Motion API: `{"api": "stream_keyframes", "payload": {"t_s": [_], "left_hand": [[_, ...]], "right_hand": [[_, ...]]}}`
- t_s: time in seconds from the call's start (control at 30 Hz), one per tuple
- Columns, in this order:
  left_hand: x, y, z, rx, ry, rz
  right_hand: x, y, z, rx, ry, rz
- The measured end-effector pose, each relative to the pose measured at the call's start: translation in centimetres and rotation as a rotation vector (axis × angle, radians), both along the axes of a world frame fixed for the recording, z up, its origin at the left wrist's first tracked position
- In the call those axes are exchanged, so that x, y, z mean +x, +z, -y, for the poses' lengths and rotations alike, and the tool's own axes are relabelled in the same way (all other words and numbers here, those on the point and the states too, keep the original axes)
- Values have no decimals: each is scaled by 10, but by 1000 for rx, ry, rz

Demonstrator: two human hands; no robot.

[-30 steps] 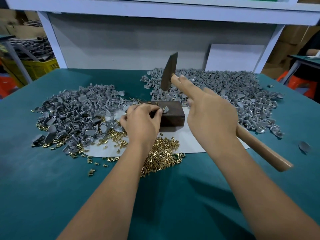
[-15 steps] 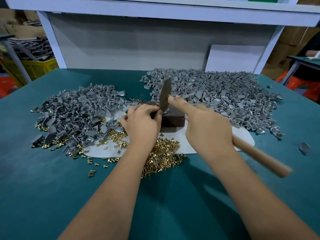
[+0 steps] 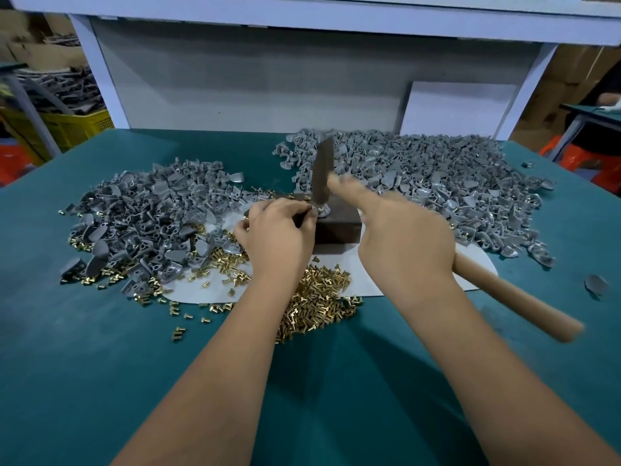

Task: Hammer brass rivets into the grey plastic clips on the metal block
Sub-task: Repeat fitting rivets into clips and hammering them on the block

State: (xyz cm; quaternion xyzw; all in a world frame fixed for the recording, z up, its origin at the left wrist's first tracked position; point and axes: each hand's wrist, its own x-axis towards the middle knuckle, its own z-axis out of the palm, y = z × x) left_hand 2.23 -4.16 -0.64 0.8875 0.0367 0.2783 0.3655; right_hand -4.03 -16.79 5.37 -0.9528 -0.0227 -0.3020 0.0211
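A dark metal block [image 3: 339, 227] sits mid-table on a white sheet [image 3: 198, 287]. A grey plastic clip [image 3: 323, 210] lies on the block's top, pinched at its left side by my left hand [image 3: 279, 233]. My right hand [image 3: 400, 240] grips a wooden-handled hammer [image 3: 510, 297], index finger stretched along it. The dark hammer head [image 3: 323, 176] stands upright with its lower end on or just above the clip, slightly blurred. Loose brass rivets [image 3: 319, 301] are heaped in front of the block, under my left wrist.
A pile of grey clips mixed with rivets [image 3: 144, 223] lies to the left, and a larger pile of grey clips [image 3: 437, 183] spreads behind and right. A single clip [image 3: 595, 284] lies far right. A white board [image 3: 453, 109] leans on the back wall. The table is teal.
The hammer head swung down from high above the block to the clip, and now sits slightly higher than half a second ago. My left hand stayed holding the clip.
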Motion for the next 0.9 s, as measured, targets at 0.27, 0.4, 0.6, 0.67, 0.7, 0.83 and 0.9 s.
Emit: {"api": "stream_keyframes", "payload": {"t_s": [0.27,0.4,0.6,0.67,0.7,0.83,0.9], "left_hand": [[0,0,0,-13,-5,-22],[0,1,-1,-1,-6,-63],[2,3,-4,-121,-59,-112],[3,3,-6,-177,-95,-119],[3,4,-6,-206,-110,-124],[2,8,-8,-300,-141,-153],[1,9,-8,-333,-158,-164]], "right_hand": [[8,7,4,-25,26,-1],[19,10,14,106,14,-126],[40,-2,26,318,-108,-91],[40,-14,33,315,-157,-117],[40,-19,37,310,-177,-141],[43,-33,49,232,-242,-227],[45,-35,52,206,-246,-229]]}}
